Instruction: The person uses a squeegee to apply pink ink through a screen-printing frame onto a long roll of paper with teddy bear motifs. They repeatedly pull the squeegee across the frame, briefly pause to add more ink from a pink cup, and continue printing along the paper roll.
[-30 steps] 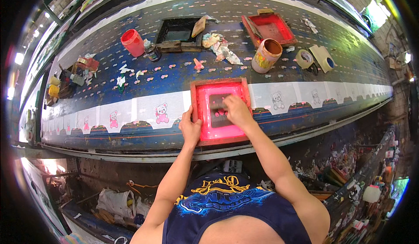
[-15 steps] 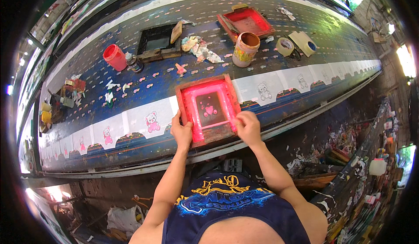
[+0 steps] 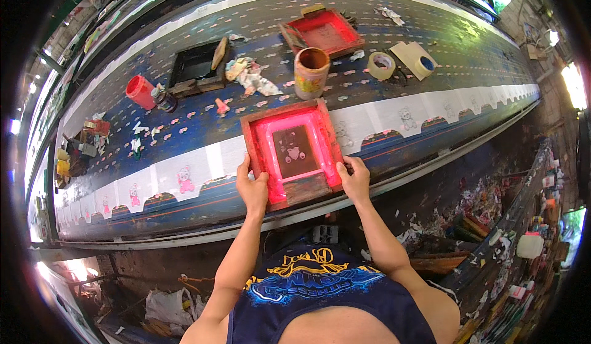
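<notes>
Between my hands is a screen-printing frame (image 3: 308, 190) with wooden sides, bright pink ink around its border and a dark mesh window showing a bear with a heart. My left hand (image 3: 252, 187) grips its left side, thumb on top. At the right side, my right hand (image 3: 356, 181) is closed on the edge, its thumb over the wood. Beneath and beside the frame runs a white strip (image 3: 215, 153) printed with bears. Those to the left carry pink; to the right they are black outlines, one partly covered by the frame. What lies directly under the frame is hidden.
Beyond the frame on the long table stand an ink-stained jar (image 3: 309, 85), a red cup (image 3: 141, 92) and a dark bottle (image 3: 164, 99). Further back lie a black screen frame (image 3: 178, 85), a red one (image 3: 345, 47), crumpled rags (image 3: 253, 79) and tape rolls (image 3: 381, 67).
The frame has moved right along the strip, now overlapping an outlined bear. My right hand has changed from a pinch near the frame's corner to a grip on its side. My view has shifted right.
</notes>
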Available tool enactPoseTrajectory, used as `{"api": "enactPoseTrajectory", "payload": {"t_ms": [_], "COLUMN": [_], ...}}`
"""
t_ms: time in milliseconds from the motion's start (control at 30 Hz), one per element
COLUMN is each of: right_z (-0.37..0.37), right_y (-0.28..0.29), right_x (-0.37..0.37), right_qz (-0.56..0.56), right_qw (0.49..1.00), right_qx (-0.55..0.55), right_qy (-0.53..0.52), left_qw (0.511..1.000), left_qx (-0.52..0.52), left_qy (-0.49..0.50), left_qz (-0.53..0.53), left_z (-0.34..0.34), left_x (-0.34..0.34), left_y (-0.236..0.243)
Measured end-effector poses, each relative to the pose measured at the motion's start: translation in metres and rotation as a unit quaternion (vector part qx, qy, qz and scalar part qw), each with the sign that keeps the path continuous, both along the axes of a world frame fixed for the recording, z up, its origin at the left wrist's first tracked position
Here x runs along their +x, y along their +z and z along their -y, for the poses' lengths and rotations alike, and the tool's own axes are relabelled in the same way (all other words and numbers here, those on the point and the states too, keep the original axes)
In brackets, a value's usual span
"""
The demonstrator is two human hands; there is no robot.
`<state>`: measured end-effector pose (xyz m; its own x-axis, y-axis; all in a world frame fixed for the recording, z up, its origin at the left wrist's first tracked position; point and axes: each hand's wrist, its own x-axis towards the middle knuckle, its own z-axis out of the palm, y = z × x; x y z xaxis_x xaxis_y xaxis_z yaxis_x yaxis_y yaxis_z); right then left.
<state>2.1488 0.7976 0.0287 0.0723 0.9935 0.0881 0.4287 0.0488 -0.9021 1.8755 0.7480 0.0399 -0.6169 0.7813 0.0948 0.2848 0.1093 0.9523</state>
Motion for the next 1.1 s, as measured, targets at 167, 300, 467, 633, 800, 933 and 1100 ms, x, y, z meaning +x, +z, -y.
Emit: {"api": "enactPoseTrajectory", "payload": {"t_ms": [167, 300, 467, 633, 800, 933, 1100], "right_z": [-0.032, -0.052, -0.064, -0.065, -0.064, -0.059, -0.034], "right_y": [0.007, 0.006, 0.003, 0.001, -0.01, -0.008, 0.052], "right_x": [0.077, 0.117, 0.141, 0.148, 0.157, 0.155, 0.134], "right_qz": [0.027, 0.032, 0.034, 0.033, 0.024, 0.052, 0.128], "right_qw": [1.0, 0.999, 0.999, 0.997, 0.997, 0.996, 0.936], "right_qx": [0.008, -0.004, -0.016, -0.046, -0.048, 0.011, 0.168], "right_qy": [0.005, 0.011, 0.039, 0.05, 0.061, 0.069, 0.283], "left_qw": [1.0, 0.999, 0.998, 0.997, 0.998, 0.997, 0.996], "left_qx": [-0.013, -0.032, -0.056, -0.069, -0.065, -0.067, -0.066], "left_qy": [-0.008, -0.001, 0.001, 0.009, 0.001, -0.004, -0.009], "left_qz": [0.012, 0.022, 0.021, -0.03, -0.027, -0.024, -0.06], "left_z": [-0.035, -0.056, -0.066, -0.066, -0.066, -0.066, -0.066], "left_x": [0.076, 0.115, 0.134, 0.141, 0.142, 0.141, 0.14], "left_y": [-0.008, -0.015, -0.015, -0.021, -0.026, -0.029, -0.03]}}
